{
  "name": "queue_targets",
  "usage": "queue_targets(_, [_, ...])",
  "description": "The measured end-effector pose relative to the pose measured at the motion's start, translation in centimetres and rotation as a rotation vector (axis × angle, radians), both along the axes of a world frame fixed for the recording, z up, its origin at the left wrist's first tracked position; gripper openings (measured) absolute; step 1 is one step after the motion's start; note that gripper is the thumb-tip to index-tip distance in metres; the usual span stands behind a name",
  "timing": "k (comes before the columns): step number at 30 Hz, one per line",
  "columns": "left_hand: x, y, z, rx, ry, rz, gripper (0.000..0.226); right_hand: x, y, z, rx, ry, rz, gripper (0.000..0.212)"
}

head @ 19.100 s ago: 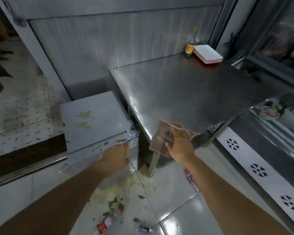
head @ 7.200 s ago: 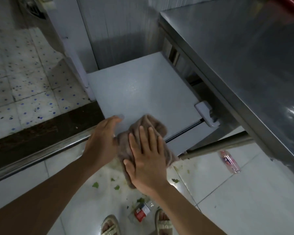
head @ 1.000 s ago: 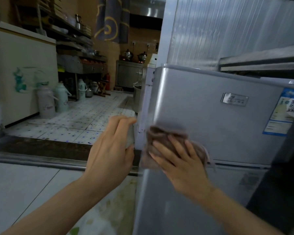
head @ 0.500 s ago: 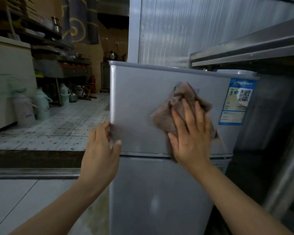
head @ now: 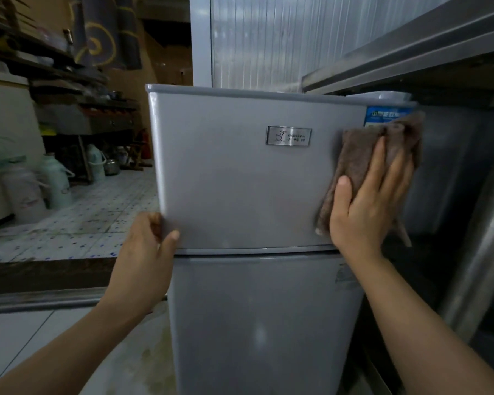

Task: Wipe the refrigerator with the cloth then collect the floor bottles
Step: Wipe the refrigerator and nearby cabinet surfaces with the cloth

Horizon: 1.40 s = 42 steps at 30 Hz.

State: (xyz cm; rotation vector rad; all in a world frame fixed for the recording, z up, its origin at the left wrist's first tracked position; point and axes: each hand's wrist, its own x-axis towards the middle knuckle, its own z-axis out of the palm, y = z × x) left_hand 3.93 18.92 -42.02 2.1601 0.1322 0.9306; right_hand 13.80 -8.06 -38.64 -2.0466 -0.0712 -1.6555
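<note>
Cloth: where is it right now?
In the head view the cloth lies flat against the right edge of the refrigerator's upper door, under the right hand, right of the metal nameplate and overlapping the blue sticker.

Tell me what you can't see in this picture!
- Floor bottles: none show in the head view; the fridge and arms block the floor nearby.
- Blue sticker: mostly hidden by the cloth under the right hand.
- Badge: its writing is too small to read.
- Left hand: its fingers wrap behind the door edge, out of sight.
- Fridge bottom: cut off by the frame's lower edge.
</note>
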Motion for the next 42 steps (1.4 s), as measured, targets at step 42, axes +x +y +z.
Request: queue_targets(42, [-1.3,0.5,-3.1,-0.149,0.067,-0.086,0.015,-5.0,10.3,-9.9,-0.024,0.239,0.024,0.071])
